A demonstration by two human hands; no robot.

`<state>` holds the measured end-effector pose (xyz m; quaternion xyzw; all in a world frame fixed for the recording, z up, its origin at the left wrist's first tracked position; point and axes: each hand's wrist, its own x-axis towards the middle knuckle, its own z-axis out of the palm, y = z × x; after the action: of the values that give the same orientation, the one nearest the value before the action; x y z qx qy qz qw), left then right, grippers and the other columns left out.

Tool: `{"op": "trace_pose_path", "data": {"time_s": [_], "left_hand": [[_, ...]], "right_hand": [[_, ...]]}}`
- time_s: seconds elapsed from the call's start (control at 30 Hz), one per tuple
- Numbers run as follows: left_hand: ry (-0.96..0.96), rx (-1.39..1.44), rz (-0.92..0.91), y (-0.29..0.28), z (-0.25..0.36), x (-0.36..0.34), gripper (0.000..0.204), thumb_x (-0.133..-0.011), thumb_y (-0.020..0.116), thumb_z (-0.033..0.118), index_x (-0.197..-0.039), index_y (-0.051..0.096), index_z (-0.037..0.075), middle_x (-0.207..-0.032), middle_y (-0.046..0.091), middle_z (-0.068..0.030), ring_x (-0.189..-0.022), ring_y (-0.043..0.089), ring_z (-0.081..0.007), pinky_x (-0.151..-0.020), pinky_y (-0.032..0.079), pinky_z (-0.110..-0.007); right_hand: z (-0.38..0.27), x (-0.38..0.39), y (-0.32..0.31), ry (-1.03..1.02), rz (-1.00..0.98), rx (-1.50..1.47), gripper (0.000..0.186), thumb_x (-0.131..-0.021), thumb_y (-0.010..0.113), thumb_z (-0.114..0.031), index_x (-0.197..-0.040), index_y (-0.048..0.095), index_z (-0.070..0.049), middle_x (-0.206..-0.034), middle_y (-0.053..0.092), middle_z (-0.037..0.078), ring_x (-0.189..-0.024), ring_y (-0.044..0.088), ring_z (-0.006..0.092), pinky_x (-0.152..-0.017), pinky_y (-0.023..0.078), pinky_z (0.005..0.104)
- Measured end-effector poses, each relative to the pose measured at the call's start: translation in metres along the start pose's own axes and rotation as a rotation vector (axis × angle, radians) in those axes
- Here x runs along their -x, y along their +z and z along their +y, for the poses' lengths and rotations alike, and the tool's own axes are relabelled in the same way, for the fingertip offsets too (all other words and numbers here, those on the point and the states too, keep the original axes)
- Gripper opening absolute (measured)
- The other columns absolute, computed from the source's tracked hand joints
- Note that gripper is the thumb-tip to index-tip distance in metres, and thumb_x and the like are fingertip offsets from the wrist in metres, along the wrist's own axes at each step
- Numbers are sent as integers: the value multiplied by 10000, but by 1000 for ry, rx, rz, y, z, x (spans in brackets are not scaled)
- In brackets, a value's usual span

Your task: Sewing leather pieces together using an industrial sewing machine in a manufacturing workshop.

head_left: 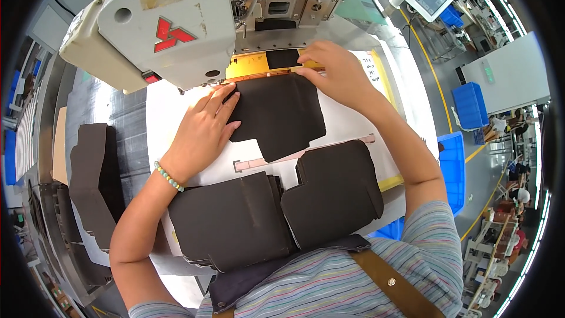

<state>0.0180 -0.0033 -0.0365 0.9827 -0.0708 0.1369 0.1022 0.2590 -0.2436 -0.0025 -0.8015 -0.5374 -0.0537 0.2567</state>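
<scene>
Flat, notched black panel (276, 112), far edge perhaps covered.

You wear a striped shirt (329, 285), which has a pale grey-blue ground with many thin lines of pink, white and blue-green. Your right sleeve (434, 229) is short and ends on the upper arm; your left sleeve (156, 310), at the near edge, has the same stripes. Over the shirt you have a dark, almost navy apron (253, 285), with a small snap at its left corner. At the right runs a brown strap (374, 265) with one round, shiny stud (391, 281). Around your left wrist is a bracelet (169, 177) of round green, yellow and pale beads.
</scene>
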Motion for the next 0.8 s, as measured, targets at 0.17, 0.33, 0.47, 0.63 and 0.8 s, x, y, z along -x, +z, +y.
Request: {"op": "trace_pose_path", "data": {"time_s": [0.17,0.33,0.47,0.63,0.8], "left_hand": [[2,-53,-96,-5,11,-15,559,-998,736,179,-1491,587,-35,-1612,530,-175,-1482,513,-367,-1221,445,-464],[243,45,-118,9,28,-44,590,-1024,710,233,-1519,559,-48,-1663,485,-199,-1544,457,-375,-1273,406,-465],[254,49,-83,19,31,-62,605,-1024,715,258,-1517,554,-52,-1651,490,-204,-1527,464,-382,-1275,398,-470],[243,124,-87,16,30,-70,603,-1011,728,258,-1492,560,-64,-1604,514,-208,-1493,478,-392,-1269,398,-482],[238,159,-85,16,26,-66,597,-1005,733,245,-1483,564,-68,-1601,517,-210,-1504,471,-390,-1269,400,-477]], "right_hand": [[-4,46,-17,-60,-37,-56,338,-1023,748,-254,-1283,748,-39,-1304,738,143,-1229,684,338,-1039,553,432],[1,67,3,-141,-162,13,481,-1041,728,-273,-1427,670,9,-1557,623,154,-1473,560,318,-1200,484,434],[-2,66,8,-167,-139,72,484,-1034,735,-268,-1420,672,17,-1545,630,162,-1464,567,326,-1203,479,434],[-3,59,4,-183,-188,38,536,-1030,731,-272,-1479,631,3,-1597,587,149,-1474,548,335,-1215,461,453],[-9,47,11,-238,-200,49,505,-1021,735,-251,-1453,655,-3,-1576,611,126,-1439,564,326,-1194,475,444]]}}
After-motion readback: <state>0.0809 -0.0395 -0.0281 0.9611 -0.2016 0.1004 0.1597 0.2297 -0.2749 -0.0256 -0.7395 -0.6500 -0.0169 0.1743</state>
